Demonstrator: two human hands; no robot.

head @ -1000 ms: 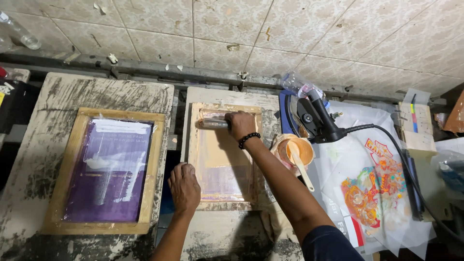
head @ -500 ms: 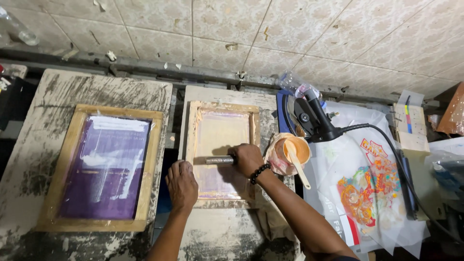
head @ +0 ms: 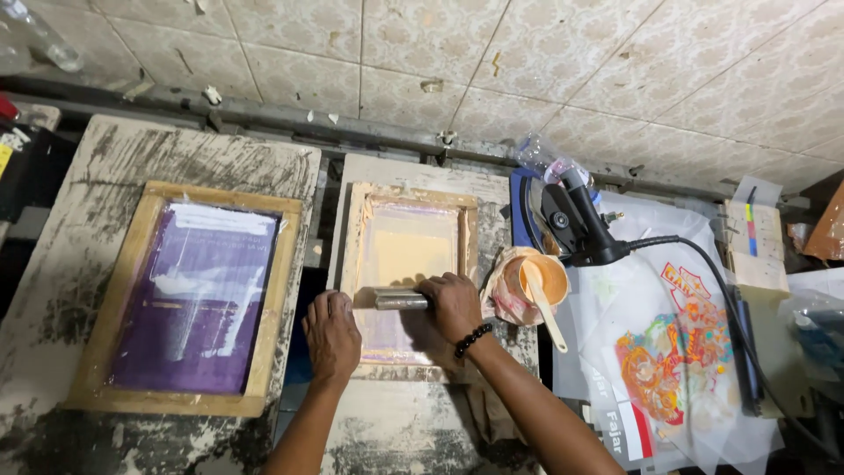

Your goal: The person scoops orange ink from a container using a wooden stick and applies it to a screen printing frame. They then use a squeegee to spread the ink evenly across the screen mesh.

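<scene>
Right grip (head: 450, 303) clamped on the squeegee (head: 400, 301); left grip (head: 331, 332) flat, fingers apart.
It presses the small screen frame (head: 355, 255)'s left edge; squeegee blade hidden.

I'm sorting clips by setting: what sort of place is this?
Most likely a small screen-printing workshop. Two wooden printing frames lie on paint-crusted tables, the purple frame and the small frame. The right hand holds a squeegee across the small frame, the left hand steadies its edge, and a cup of orange ink stands beside.

Even, fairly bright overhead light, soft shadows, sharp centre, slight wide-angle bend & dimmer at edges.
</scene>
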